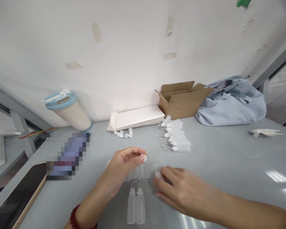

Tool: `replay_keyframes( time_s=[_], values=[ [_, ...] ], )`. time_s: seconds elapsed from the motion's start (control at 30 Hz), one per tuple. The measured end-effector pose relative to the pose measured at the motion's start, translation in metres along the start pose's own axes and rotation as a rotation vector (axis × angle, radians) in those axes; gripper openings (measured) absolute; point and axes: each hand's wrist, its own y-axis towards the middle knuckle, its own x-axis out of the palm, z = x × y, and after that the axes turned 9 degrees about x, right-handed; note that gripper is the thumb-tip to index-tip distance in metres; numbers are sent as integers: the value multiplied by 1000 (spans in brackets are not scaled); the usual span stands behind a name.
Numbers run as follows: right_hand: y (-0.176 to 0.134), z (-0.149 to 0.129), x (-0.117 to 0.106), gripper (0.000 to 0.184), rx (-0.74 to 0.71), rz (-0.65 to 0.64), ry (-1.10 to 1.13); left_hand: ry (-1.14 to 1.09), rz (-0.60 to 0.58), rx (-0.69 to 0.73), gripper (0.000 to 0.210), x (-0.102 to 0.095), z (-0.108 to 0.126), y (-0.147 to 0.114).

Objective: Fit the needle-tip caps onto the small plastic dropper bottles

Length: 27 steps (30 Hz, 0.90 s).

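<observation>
Between the thumb and fingers of my left hand (124, 167) is a small white cap (143, 157). My right hand (181, 190), fingers curled, grips a translucent dropper bottle (158, 174); its cord loops up at the fingertips and most of its body is hidden. Below my left hand two clear dropper bottles (136, 206) lie side by side, thin cords at their necks. More bottles (138, 171) show partly behind my left hand. Beyond my hands lies a row of several bottles with corded caps (180, 136).
Several loose white caps (126, 135) lie before a stack of white packets (140, 117). Behind the bottle row stands an open cardboard box (184, 103), beside a blue cloth bag (233, 108). A tumbler (72, 111) and a phone (19, 194) are at left, a crumpled tissue (264, 132) at right.
</observation>
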Motion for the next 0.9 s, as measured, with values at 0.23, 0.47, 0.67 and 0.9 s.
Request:
replay_keyframes(
  time_s=[0.23,0.47,0.67,0.9],
  values=[
    [2,11,2,34,-70,165,-81,-25,32,4,23,9,1,-2],
    [3,10,-6,32,-71,270,14,-18,50,41,21,14,-3,-2],
    [5,11,-3,32,-78,290,100,-65,-61,126,14,19,0,-8],
    [5,13,7,34,-57,269,112,50,-123,250,9,23,0,-8]
  ],
)
